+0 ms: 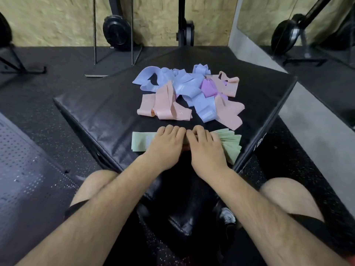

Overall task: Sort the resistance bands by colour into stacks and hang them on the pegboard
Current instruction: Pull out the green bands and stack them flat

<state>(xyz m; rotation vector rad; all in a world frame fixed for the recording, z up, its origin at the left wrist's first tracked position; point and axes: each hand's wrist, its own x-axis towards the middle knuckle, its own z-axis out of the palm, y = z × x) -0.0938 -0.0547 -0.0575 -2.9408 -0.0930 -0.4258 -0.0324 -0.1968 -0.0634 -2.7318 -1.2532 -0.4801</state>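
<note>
- Worktop (92, 116): a black padded box standing on speckled rubber flooring (38, 104); all bands in view lie on its top face.
- Green band stack (140, 143): at the near edge of the worktop, lying crosswise to the person. Its left end is squared; its right end is fanned out, with separate layers showing.
- Left hand (165, 143): palm down on the middle of the green band stack, fingers curled over its far edge and gripping it. The thumb is hidden.
- Right hand (205, 146): just beside the left hand, fingertips nearly touching it, palm down on the same stack with fingers curled over the far edge in a like grasp. The thumb is hidden.
- Unsorted pile: farther back on the worktop, apart from the green stack. It contains blue bands (203, 106), peach bands (163, 108) and purple bands (208, 88), tangled and overlapping; the purple ones are largely covered.
- Dark perforated panel (23, 169): lies to the person's left, beside the worktop.
- Background: chipboard wall (57, 20) with a black weight plate (117, 31) leaning at its foot and black metal frame legs on the floor.
- Both bare knees of the person flank the near end of the worktop.
</note>
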